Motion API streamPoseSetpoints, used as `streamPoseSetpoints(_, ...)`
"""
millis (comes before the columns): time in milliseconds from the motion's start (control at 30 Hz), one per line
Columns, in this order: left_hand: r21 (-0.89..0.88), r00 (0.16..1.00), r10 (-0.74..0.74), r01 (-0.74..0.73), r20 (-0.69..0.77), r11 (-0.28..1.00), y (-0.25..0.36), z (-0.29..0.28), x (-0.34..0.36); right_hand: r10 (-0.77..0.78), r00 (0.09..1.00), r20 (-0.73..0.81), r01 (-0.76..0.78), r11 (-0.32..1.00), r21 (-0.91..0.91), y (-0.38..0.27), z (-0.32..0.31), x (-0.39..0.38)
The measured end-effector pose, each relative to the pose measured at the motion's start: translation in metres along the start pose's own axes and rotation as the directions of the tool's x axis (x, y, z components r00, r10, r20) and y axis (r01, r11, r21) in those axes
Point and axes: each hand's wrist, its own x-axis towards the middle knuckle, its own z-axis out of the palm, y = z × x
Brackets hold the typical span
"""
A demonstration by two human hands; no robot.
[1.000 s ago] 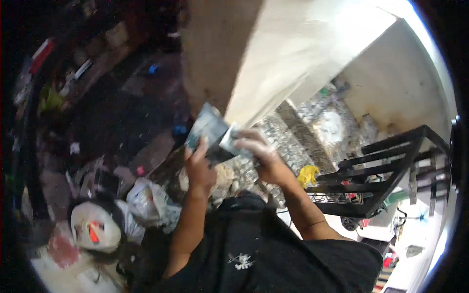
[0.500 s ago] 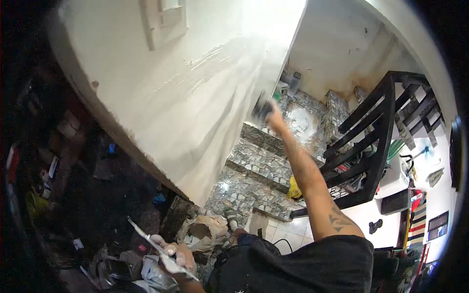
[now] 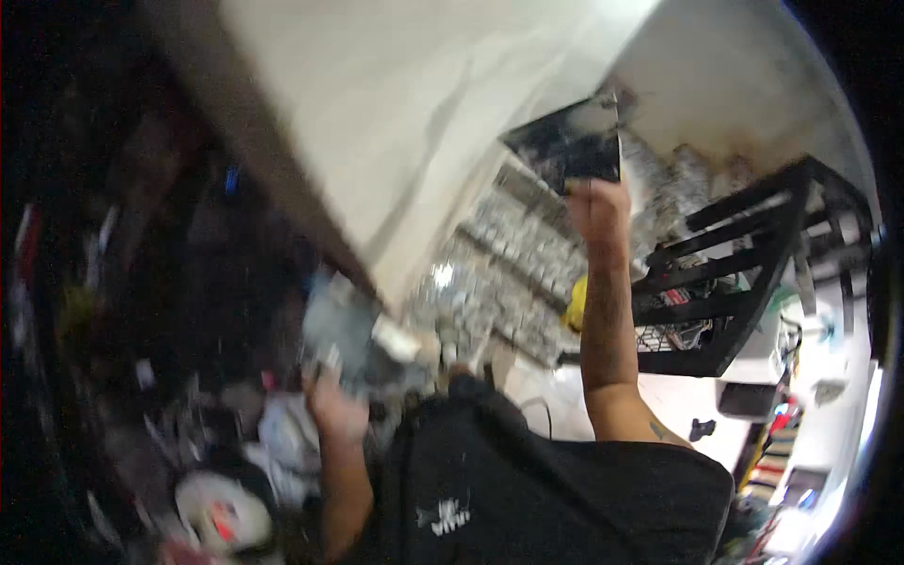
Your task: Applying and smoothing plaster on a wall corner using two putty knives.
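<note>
My right hand [image 3: 600, 209] is raised and closed around a dark, flat, rectangular plastering trowel [image 3: 565, 146]. The trowel's broad face shows, close to the lower right side of the white wall [image 3: 405, 122]. Lower down, my left hand [image 3: 336, 407] grips a grey flat plastering board [image 3: 348, 330], its face tilted into view. A pale lump of plaster [image 3: 395, 340] sits near the board's right edge. Motion smears both hands and the tools, so the left fingers show only in part.
Stone-patterned steps [image 3: 490, 301] climb beyond the wall's edge. A black slatted railing [image 3: 734, 292] stands on the right, with a yellow thing [image 3: 576, 303] beside it. At lower left are plastic bags [image 3: 287, 433] and a round white container [image 3: 224, 508] in a dark, cluttered area.
My right hand came away from the wall surface, and the trowel turned broadside. My left hand rose, and the board turned from edge-on to showing its face. The whole view shifted.
</note>
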Motion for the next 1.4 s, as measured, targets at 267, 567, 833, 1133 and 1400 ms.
streamPoseSetpoints(267,0.194,0.991,-0.083,0.06,0.11,0.979,-0.022,0.025,-0.004,0.163,0.882,0.441,0.033,0.914,-0.405,0.009,0.105,-0.164)
streamPoseSetpoints(567,0.104,0.985,0.016,-0.035,0.173,0.994,-0.004,0.036,-0.053,0.372,0.738,0.563,0.275,0.596,-0.754,0.046,0.051,-0.179)
streamPoseSetpoints(833,-0.139,0.999,0.051,-0.048,0.019,0.989,0.004,-0.022,-0.031,0.148,0.886,-0.44,-0.294,0.912,-0.285,0.127,-0.143,0.034)
streamPoseSetpoints(1133,0.023,0.997,0.03,-0.032,0.071,0.999,-0.014,-0.011,-0.01,-0.419,0.882,-0.217,0.273,0.827,-0.491,0.042,-0.068,0.254)
streamPoseSetpoints(1400,0.053,0.998,-0.064,0.065,-0.016,0.996,-0.008,-0.032,0.007,-0.394,0.891,-0.224,0.085,0.631,-0.771,0.026,-0.022,0.26)
